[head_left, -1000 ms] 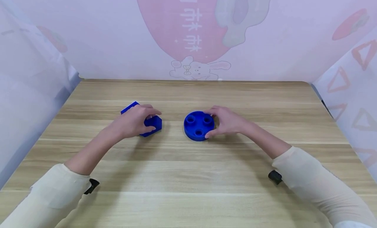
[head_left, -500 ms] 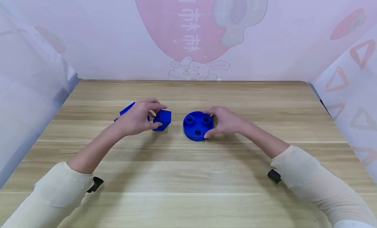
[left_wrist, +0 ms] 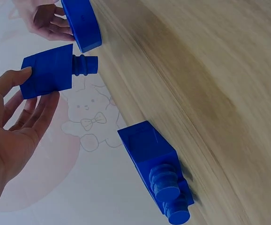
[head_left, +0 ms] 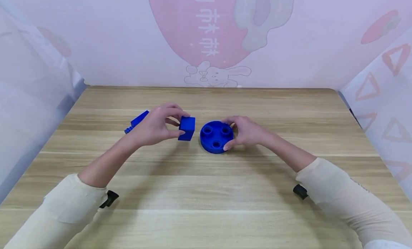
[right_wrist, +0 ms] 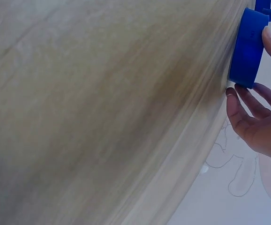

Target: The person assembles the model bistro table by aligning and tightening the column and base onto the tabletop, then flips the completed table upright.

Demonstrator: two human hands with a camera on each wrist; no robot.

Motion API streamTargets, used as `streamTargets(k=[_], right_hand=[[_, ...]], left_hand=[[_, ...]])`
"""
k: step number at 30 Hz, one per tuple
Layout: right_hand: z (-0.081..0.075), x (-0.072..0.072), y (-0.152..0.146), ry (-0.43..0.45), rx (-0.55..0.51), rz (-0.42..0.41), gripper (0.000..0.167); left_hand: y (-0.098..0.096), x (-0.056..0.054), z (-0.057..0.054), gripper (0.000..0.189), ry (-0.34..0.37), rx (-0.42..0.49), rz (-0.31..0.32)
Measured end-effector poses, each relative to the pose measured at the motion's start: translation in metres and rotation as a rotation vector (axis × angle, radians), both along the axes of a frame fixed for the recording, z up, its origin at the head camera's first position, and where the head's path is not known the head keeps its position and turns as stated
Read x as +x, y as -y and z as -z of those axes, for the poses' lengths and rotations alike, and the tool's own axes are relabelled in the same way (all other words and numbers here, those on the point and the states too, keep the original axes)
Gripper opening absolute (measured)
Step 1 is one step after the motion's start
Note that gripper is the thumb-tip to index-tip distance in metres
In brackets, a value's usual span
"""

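My left hand (head_left: 154, 125) pinches a blue block (head_left: 186, 129) between thumb and fingers, raised above the table. In the left wrist view a ridged peg (left_wrist: 91, 64) sticks out of one end of this block. Just right of the block lies a round blue base (head_left: 210, 148) with three ringed sockets facing up. My right hand (head_left: 248, 131) holds that base by its right side, thumb at the near edge and fingers at the far edge. More blue block pieces (left_wrist: 147, 145) with ridged pegs lie on the table to the left, partly hidden by my left hand in the head view.
The wood-grain table (head_left: 206, 192) spreads all around the pieces. A pale printed panel (head_left: 112, 38) stands along its back edge, and white printed sheets flank both sides. A black wrist device (head_left: 300, 192) shows beneath the right sleeve, with another beneath the left.
My left hand has lifted a blue block off the table, turned it upright and moved it right, close to the round base. The right hand and the base have stayed nearly still.
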State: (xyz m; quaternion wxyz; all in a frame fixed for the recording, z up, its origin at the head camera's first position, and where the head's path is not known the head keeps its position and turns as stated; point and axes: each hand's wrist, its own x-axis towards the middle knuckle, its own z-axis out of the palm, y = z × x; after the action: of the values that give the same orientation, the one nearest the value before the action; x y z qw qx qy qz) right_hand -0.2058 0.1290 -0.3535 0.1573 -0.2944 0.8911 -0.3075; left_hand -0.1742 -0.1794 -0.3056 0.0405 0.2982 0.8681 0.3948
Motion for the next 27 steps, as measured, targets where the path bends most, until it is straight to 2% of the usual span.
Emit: streamTargets(k=[8, 16, 21, 27], right_hand=[[0.002, -0.001, 0.002, 0.053, -0.045, 0.042, 0.085], [0.003, -0.002, 0.003, 0.044, -0.044, 0.041, 0.083], [0.002, -0.002, 0.003, 0.054, -0.039, 0.045, 0.083], [0.003, -0.003, 0.003, 0.064, -0.026, 0.043, 0.084]], left_hand=[[-0.013, 0.001, 0.000, 0.042, -0.016, 0.081, 0.017], [-0.025, 0.002, 0.000, 0.044, 0.025, 0.169, 0.032], [-0.032, 0.001, 0.002, 0.045, 0.086, 0.237, 0.030], [-0.042, 0.003, 0.004, 0.045, 0.206, 0.335, 0.030]])
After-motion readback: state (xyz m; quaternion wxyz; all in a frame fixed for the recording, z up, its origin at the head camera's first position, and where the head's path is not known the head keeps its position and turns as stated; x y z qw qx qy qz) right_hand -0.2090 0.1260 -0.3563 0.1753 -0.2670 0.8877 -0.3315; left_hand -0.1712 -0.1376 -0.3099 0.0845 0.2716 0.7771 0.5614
